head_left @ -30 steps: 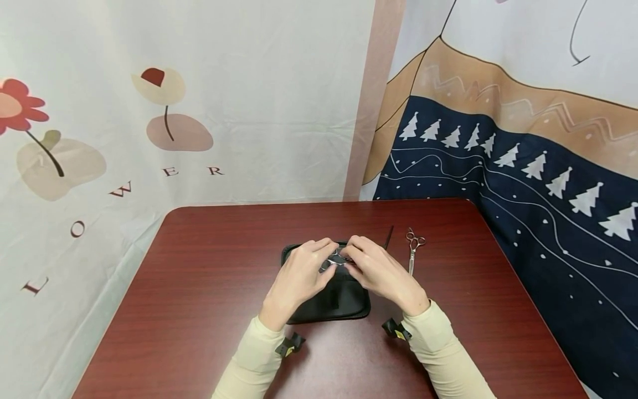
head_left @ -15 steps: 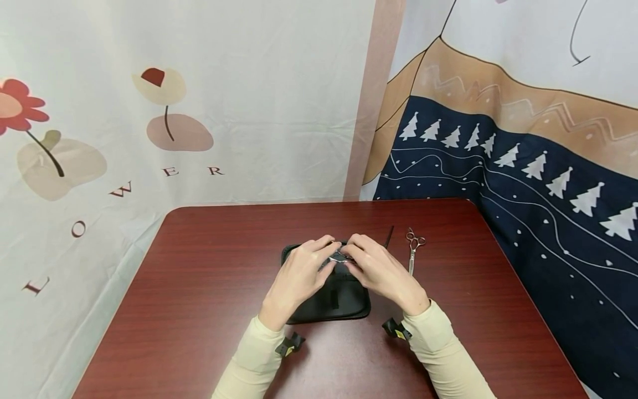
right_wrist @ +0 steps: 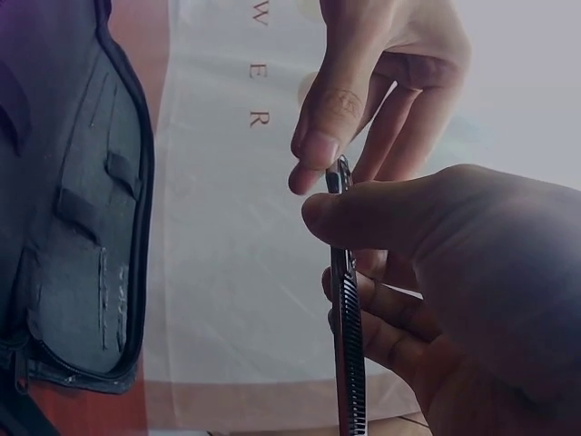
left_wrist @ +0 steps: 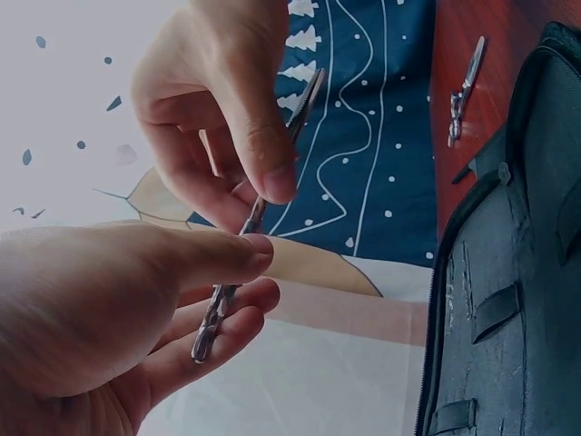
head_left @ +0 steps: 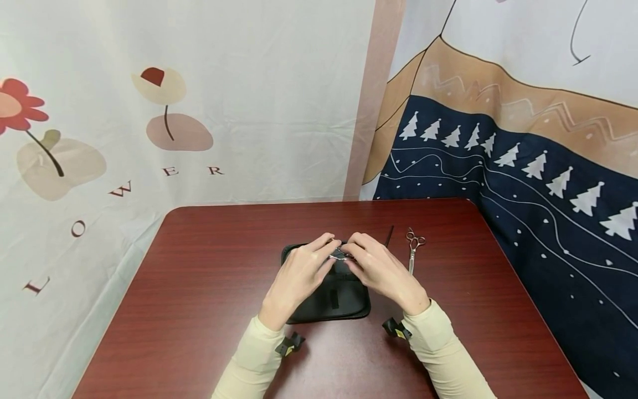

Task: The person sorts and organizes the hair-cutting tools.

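Pinched between my two hands, above the case, is a pair of silver thinning scissors [right_wrist: 349,318] with a toothed blade. My left hand [head_left: 301,272] grips the handle end between thumb and fingers. My right hand [head_left: 382,272] pinches the scissors further along, towards the blades, as the right wrist view shows. In the head view the fingers cover most of the scissors. Below the hands lies an opened black zip case [head_left: 324,305], with elastic loops [left_wrist: 497,313] and slits visible inside in the left wrist view.
A second pair of silver scissors [head_left: 412,249] lies on the red-brown table [head_left: 214,266], right of the case, handles away from me. A thin black strip [head_left: 389,236] sticks out at the case's far right. Printed cloth [head_left: 279,111] hangs behind the table.
The thinning scissors have turned slightly in my fingers and come up a little, so their rings show less in the head view. Both arms stay almost still.
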`<action>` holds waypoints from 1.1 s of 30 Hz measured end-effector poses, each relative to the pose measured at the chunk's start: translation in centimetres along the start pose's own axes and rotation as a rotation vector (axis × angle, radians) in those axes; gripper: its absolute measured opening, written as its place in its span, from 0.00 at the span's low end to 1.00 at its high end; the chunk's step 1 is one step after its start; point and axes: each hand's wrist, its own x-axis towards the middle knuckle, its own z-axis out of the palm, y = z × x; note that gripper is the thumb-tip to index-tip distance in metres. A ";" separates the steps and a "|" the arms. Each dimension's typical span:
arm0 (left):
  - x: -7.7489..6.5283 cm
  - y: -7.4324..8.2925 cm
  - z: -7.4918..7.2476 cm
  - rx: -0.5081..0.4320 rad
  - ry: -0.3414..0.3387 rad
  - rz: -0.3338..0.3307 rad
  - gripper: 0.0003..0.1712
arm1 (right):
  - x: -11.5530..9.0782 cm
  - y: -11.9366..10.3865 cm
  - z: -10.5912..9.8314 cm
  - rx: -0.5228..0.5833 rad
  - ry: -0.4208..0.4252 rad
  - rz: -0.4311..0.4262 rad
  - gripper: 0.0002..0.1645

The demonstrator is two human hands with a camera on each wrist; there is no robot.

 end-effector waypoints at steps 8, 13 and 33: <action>0.1 -0.6 -0.1 0.015 0.002 -0.004 0.21 | 0.1 0.2 -0.7 -0.009 -0.017 0.065 0.17; 0.1 -0.9 -0.4 0.010 0.002 -0.017 0.20 | -0.1 0.3 -1.1 -0.004 -0.027 0.113 0.24; 0.0 -1.5 -0.6 -0.010 -0.002 -0.054 0.24 | -0.4 1.0 -1.2 0.037 -0.015 0.103 0.51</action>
